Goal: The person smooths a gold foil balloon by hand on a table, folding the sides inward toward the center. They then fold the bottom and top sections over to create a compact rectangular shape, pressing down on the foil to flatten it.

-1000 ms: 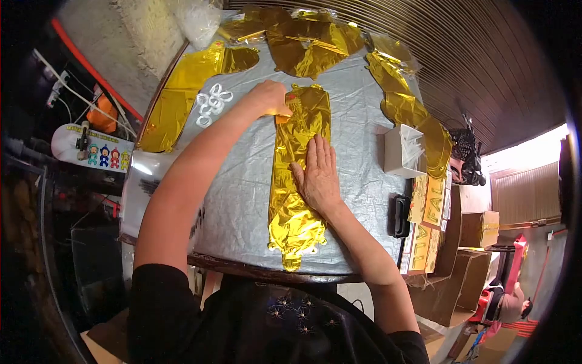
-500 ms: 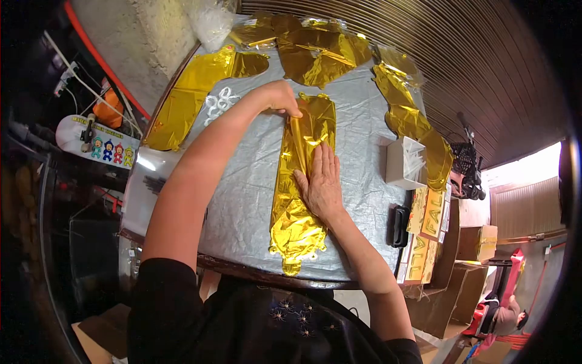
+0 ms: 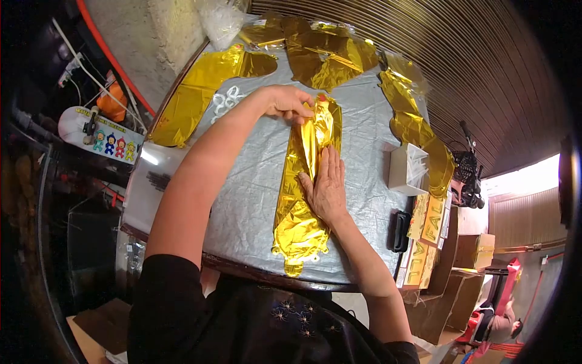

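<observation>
A flat gold foil balloon (image 3: pixel 293 206) lies lengthwise down the middle of the grey-covered table (image 3: pixel 242 200), a small tab at its near end. At its far part, my left hand (image 3: pixel 291 104) pinches a lifted edge of the foil, which stands up in a long fold. My right hand (image 3: pixel 328 188) lies flat on the balloon's right side, fingers stretched out and pointing away from me. The thumb of that hand rests apart from the fingers, near the fold.
More gold foil balloons lie at the left (image 3: pixel 194 91), back (image 3: pixel 330 54) and right (image 3: pixel 412 115). White ribbon loops (image 3: pixel 225 100) sit left of my left hand. On the right are a white box of clear straws (image 3: pixel 403 170), a black tray (image 3: pixel 399 230) and printed packs (image 3: pixel 431 221).
My left hand has shifted slightly right, carrying the pinched foil edge across towards the balloon's middle. My right hand stays flat in nearly the same place on the foil.
</observation>
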Action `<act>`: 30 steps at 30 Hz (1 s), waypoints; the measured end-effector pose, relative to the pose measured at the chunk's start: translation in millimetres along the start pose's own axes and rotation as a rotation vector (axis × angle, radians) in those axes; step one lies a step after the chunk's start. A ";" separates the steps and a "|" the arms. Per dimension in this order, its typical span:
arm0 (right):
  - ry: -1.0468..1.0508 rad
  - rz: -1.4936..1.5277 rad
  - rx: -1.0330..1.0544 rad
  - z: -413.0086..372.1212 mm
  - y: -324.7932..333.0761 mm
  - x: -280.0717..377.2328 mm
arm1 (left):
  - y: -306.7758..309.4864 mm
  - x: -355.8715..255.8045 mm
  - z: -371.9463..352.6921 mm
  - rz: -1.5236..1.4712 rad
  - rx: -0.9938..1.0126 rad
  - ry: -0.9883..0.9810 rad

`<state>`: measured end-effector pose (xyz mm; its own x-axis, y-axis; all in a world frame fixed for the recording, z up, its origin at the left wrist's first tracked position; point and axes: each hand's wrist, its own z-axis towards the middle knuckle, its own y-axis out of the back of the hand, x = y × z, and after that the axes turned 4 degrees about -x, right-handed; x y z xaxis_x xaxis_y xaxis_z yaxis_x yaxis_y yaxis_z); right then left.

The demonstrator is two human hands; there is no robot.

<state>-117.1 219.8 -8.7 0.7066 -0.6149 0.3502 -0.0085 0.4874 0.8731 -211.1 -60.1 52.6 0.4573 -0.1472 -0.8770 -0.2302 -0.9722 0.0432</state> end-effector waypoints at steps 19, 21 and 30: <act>-0.008 -0.008 -0.008 -0.2 4.9 4.2 | -28.1 12.3 1.7 -0.252 -0.043 -0.152; 0.009 -0.040 0.003 1.0 5.1 5.4 | -29.0 14.8 1.7 -0.233 -0.071 -0.153; 0.013 -0.084 0.030 1.5 4.5 4.6 | -29.2 24.4 5.2 -0.267 -0.059 -0.253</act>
<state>-114.9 218.3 -2.7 0.7150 -0.6445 0.2711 0.0302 0.4158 0.9090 -197.7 -34.4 27.5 0.2660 0.1554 -0.9514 -0.0783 -0.9802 -0.1820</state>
